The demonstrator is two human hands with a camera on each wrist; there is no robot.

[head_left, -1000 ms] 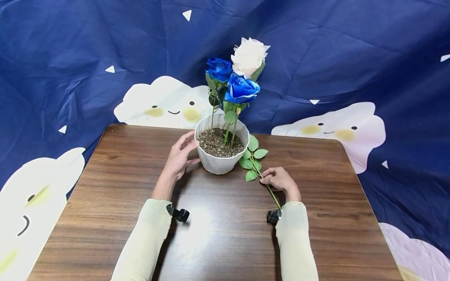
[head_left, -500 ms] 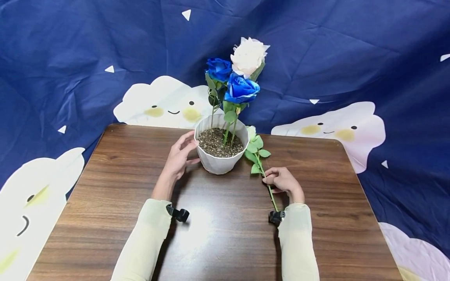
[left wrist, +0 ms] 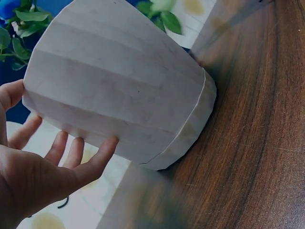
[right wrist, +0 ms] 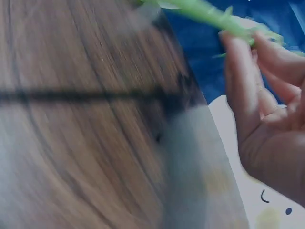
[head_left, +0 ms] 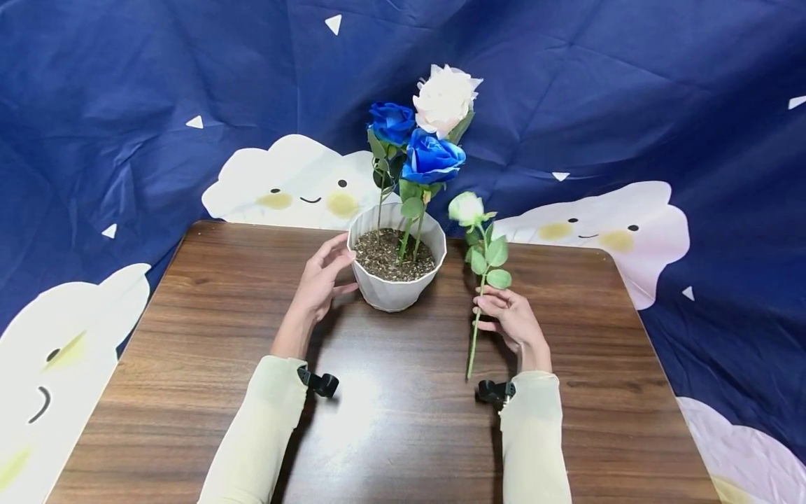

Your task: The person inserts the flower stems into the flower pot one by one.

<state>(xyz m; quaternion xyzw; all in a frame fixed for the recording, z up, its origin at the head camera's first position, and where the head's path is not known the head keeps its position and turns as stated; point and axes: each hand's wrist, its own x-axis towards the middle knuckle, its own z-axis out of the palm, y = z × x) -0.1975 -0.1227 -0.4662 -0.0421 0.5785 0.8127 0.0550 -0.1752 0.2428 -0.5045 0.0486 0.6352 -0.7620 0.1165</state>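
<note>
A white faceted flowerpot [head_left: 393, 294] stands upright on the table with soil [head_left: 390, 262] in it. Two blue roses [head_left: 433, 159] and one large white rose [head_left: 446, 101] rise from the soil. My left hand [head_left: 317, 280] touches the pot's left side. In the left wrist view its fingers [left wrist: 97, 160] lie spread against the wall, the thumb at the rim. Right of the pot, my right hand [head_left: 513, 318] pinches the green stem of a small white rose [head_left: 467, 209] between thumb and fingertips. This rose is held nearly upright, bloom up, its bare stem end [head_left: 469, 367] pointing down.
The brown wooden table [head_left: 403, 434] ends just behind the pot. Behind it hangs a dark blue cloth [head_left: 567, 105] with smiling white clouds [head_left: 296, 185]. Each wrist wears a small black camera [head_left: 321, 383].
My right hand has raised the small white rose from lying slanted beside the pot to nearly upright; its bloom, hidden at first, now shows. My left hand has stayed at the pot.
</note>
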